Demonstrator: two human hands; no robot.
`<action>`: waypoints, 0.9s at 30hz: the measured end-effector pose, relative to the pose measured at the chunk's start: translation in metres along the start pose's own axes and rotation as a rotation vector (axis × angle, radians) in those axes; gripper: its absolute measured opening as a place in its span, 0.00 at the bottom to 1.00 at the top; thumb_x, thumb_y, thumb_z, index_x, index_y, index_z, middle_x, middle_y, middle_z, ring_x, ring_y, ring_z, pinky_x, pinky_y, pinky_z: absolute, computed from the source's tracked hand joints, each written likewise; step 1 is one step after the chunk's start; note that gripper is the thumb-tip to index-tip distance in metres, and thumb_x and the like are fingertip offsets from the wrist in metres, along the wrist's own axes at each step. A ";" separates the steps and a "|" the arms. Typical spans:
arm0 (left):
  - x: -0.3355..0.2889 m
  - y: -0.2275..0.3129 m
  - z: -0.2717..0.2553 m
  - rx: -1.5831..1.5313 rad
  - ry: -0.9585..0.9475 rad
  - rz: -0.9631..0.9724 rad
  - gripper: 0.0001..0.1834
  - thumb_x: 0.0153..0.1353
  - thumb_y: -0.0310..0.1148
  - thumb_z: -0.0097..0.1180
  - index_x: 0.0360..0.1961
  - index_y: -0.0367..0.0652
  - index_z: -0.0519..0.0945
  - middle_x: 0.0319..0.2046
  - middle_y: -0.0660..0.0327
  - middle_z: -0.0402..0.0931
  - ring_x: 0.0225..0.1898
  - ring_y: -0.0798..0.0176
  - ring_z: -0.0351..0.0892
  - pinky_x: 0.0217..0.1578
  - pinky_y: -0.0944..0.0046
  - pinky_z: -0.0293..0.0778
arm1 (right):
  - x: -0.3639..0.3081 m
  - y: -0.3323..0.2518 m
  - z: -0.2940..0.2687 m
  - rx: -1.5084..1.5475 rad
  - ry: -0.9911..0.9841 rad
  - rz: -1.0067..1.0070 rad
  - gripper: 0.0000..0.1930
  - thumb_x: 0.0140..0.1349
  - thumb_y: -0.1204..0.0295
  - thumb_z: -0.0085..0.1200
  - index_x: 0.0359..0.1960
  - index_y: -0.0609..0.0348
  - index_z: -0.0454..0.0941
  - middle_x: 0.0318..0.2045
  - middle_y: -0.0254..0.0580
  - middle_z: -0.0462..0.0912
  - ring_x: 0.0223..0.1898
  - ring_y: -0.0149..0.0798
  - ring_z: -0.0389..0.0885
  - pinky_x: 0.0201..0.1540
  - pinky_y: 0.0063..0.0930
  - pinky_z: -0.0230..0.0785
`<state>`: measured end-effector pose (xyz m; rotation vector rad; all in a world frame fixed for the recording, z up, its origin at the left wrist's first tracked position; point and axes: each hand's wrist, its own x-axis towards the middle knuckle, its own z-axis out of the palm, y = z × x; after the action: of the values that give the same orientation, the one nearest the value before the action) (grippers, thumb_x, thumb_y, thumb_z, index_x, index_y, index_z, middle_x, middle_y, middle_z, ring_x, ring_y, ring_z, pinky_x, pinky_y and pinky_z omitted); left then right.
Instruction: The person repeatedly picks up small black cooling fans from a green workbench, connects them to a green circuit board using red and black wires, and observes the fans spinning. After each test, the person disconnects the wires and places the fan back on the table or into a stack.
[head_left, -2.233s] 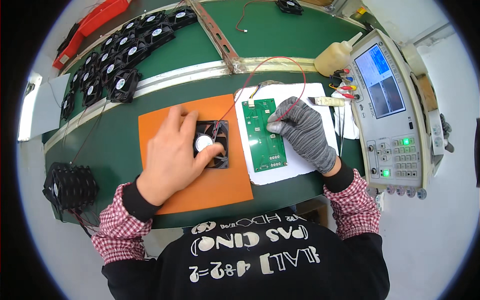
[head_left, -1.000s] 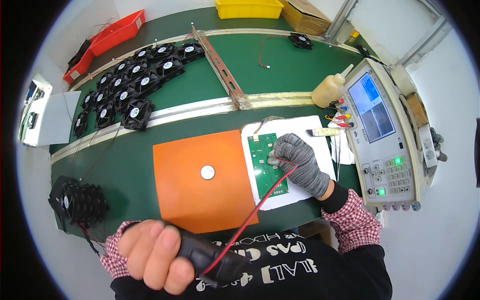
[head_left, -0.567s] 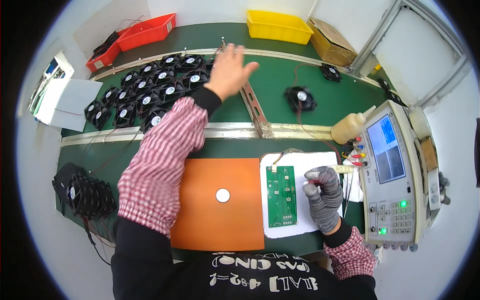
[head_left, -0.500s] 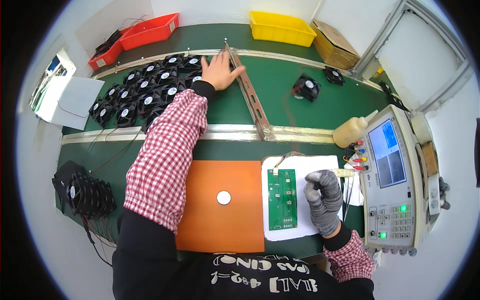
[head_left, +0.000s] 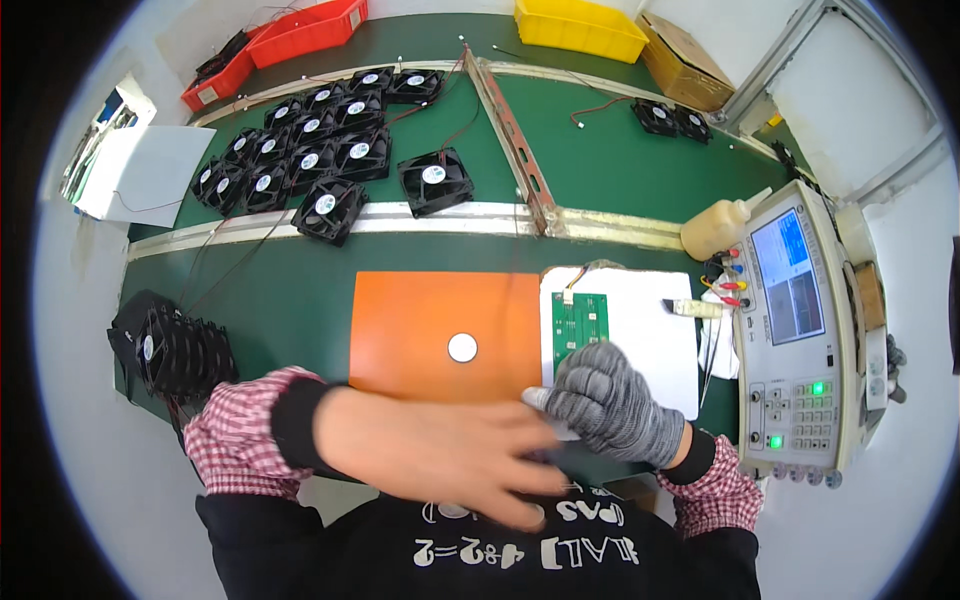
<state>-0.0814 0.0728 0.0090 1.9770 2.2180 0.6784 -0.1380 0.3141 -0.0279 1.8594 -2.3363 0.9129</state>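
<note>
My bare left hand (head_left: 450, 450) is blurred over the near edge of the orange mat (head_left: 430, 300), its fingers spread and no held thing visible. Beside its fingertips, my right hand (head_left: 610, 405), in a grey knit glove, is curled closed; whatever lies inside the fingers is hidden. That glove covers the near end of a green circuit board (head_left: 580, 320), which rests on a white sheet (head_left: 650, 350) with wires at its far end. A white disc (head_left: 462, 347) lies on the mat. Beyond it, one black fan (head_left: 435, 181) sits apart from several grouped fans (head_left: 312, 160).
A slotted metal bar (head_left: 515, 150) divides the far bench; two fans (head_left: 672, 119) lie beyond it. At right stand a test instrument (head_left: 790, 330), a bottle (head_left: 718, 228) and a brush (head_left: 695, 308). Stacked fans (head_left: 185, 350) are at left; red (head_left: 305, 32) and yellow (head_left: 580, 28) bins line the back.
My left hand has come back from the fans toward my body. One fan now sits nearer, apart from its group. The fan right of the bar has moved beside another. My right hand has shifted left.
</note>
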 end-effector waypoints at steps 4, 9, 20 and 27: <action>-0.055 0.002 -0.035 0.545 -0.169 -0.811 0.18 0.48 0.29 0.58 0.44 0.51 0.76 0.50 0.57 0.70 0.51 0.50 0.68 0.50 0.53 0.70 | -0.017 0.022 -0.020 -0.420 0.132 0.032 0.15 0.51 0.76 0.58 0.42 0.51 0.79 0.33 0.37 0.73 0.39 0.44 0.75 0.44 0.40 0.68; -0.023 0.009 -0.030 0.394 0.170 -0.430 0.18 0.50 0.27 0.56 0.45 0.48 0.73 0.52 0.56 0.68 0.60 0.42 0.65 0.56 0.48 0.70 | 0.004 -0.011 -0.016 0.142 0.295 0.159 0.33 0.49 0.83 0.58 0.61 0.52 0.72 0.60 0.52 0.70 0.59 0.55 0.72 0.61 0.42 0.67; -0.068 0.003 -0.036 0.986 0.167 -1.013 0.20 0.46 0.20 0.54 0.43 0.48 0.78 0.54 0.58 0.72 0.63 0.43 0.62 0.61 0.46 0.61 | -0.031 0.030 -0.039 -0.648 0.016 0.297 0.10 0.51 0.77 0.55 0.34 0.53 0.84 0.35 0.39 0.75 0.41 0.45 0.75 0.46 0.36 0.70; -0.022 -0.007 0.011 0.595 0.252 -0.582 0.19 0.50 0.28 0.62 0.46 0.53 0.78 0.62 0.59 0.69 0.61 0.47 0.67 0.59 0.50 0.67 | -0.029 0.047 0.003 0.401 0.373 0.661 0.06 0.53 0.75 0.65 0.32 0.60 0.83 0.31 0.42 0.78 0.34 0.38 0.80 0.40 0.29 0.72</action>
<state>-0.0810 0.0545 -0.0084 1.3055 3.2238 0.2052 -0.1709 0.3440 -0.0614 0.8224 -2.6653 1.7117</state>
